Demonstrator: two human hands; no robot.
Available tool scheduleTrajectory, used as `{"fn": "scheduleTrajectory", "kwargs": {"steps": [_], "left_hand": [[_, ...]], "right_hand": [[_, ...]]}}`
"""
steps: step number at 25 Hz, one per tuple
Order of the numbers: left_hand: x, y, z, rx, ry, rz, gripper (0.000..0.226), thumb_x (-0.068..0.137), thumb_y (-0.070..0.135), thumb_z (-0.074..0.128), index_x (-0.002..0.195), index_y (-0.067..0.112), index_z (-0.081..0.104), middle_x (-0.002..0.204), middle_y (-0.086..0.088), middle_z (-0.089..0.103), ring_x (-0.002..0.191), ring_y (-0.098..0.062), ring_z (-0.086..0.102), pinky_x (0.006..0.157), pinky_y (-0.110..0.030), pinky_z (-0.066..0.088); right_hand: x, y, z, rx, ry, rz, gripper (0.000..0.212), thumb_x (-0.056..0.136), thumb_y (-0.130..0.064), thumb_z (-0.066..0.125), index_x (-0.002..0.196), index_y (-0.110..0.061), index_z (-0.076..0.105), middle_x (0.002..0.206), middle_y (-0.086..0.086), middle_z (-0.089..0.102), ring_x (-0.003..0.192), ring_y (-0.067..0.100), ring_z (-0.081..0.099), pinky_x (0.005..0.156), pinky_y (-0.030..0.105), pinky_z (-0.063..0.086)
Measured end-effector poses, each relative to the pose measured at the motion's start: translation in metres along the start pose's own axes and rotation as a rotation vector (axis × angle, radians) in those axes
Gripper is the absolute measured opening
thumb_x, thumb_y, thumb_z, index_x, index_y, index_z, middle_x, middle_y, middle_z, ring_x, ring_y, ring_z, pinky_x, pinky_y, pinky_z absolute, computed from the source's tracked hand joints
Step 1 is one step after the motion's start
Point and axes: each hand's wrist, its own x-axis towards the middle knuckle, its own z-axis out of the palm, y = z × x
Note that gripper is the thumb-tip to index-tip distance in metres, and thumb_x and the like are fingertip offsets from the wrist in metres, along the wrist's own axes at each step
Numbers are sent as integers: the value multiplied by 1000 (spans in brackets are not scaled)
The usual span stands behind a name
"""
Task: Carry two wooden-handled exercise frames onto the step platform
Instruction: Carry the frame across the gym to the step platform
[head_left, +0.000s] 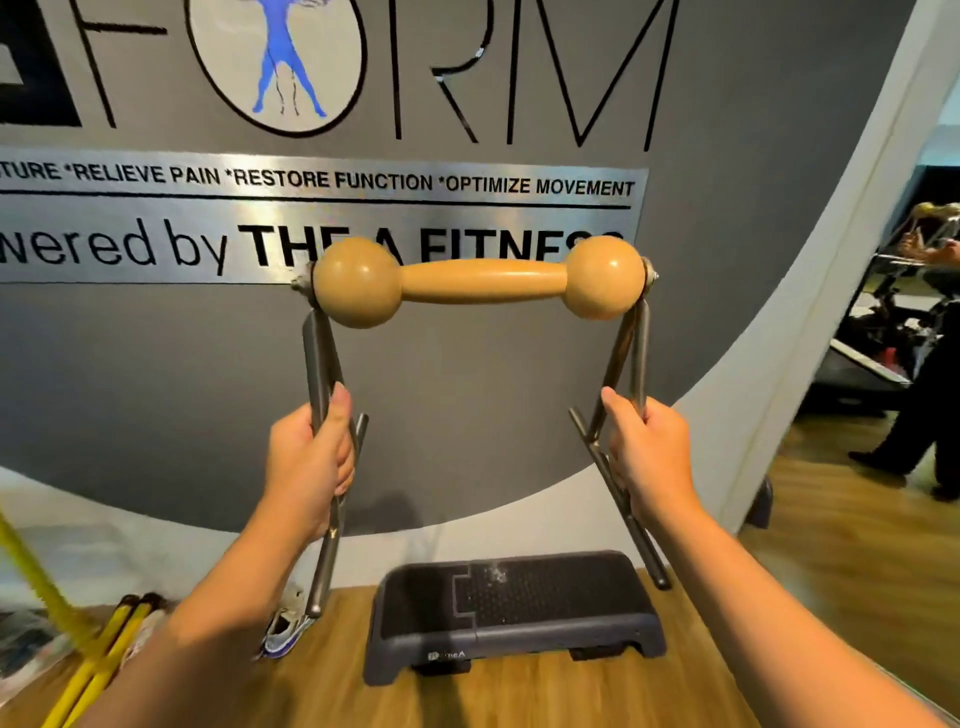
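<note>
I hold one exercise frame up in the air in front of the wall. Its wooden handle (480, 281), a bar with a ball at each end, sits on top between grey metal legs. My left hand (309, 457) grips the left legs and my right hand (647, 454) grips the right legs, both below the handle. The dark step platform (511, 613) lies on the wooden floor against the wall, below the frame and between my forearms. Nothing rests on it. A second frame is not in view.
The grey wall with large lettering (332, 182) stands close ahead. Yellow poles (98, 660) and a pile of items lie on the floor at the left. At the right, a doorway opens onto a room with a person's legs (914, 431) and gym machines.
</note>
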Motion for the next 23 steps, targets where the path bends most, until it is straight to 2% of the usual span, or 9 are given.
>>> {"fn": "scheduleTrajectory", "kwargs": {"steps": [3,6,8,12,16,19,20,23], "left_hand": [[47,-43,6,12,-16,-64,54,87,70,68,59,27,48,48,1,34,38,-15,29,41,-25,26],[88,-80,15,55,-5,-89,57,81,73,70,58,27,48,48,2,37,39,-16,31,39,-25,27],[118,-109,24,97,6,-75,57,88,68,67,57,25,47,48,2,37,40,-17,32,41,-26,29],[164,-179,45,153,68,-75,56,92,64,65,56,26,48,47,7,39,41,-15,32,46,-28,28],[186,-253,60,219,146,-103,54,94,60,63,59,23,45,52,4,37,51,-19,30,50,-41,25],[198,-326,62,233,202,-117,51,96,52,61,61,20,42,56,-5,35,54,-26,29,48,-50,27],[202,-353,62,220,195,-110,49,96,50,60,61,20,43,54,-5,36,52,-24,30,46,-47,28],[207,-422,62,179,158,-124,43,98,42,56,58,26,50,49,10,39,43,-15,31,46,-32,25]], "right_hand": [[35,40,32,-55,21,21,43,82,-59,65,53,-30,53,49,-9,44,52,15,43,54,39,39],[66,79,56,-41,60,38,39,82,-59,64,53,-34,58,49,-10,47,51,10,45,53,36,42],[91,112,71,-39,65,79,38,82,-58,64,53,-34,60,49,-10,49,52,13,48,52,34,43],[143,182,93,-38,40,157,40,82,-53,65,52,-29,56,50,-5,47,55,21,48,54,35,42],[179,253,110,-24,12,225,45,90,-37,67,54,-18,49,53,4,45,55,25,44,57,39,40],[198,322,127,-17,-46,279,53,86,-46,67,60,-6,44,56,11,42,54,27,41,55,42,37],[203,348,132,-11,-53,295,54,85,-49,67,60,-7,44,54,9,42,53,26,40,54,40,36],[211,416,149,21,-60,358,48,86,-46,68,56,-15,46,50,-2,42,47,17,39,50,31,34]]}}
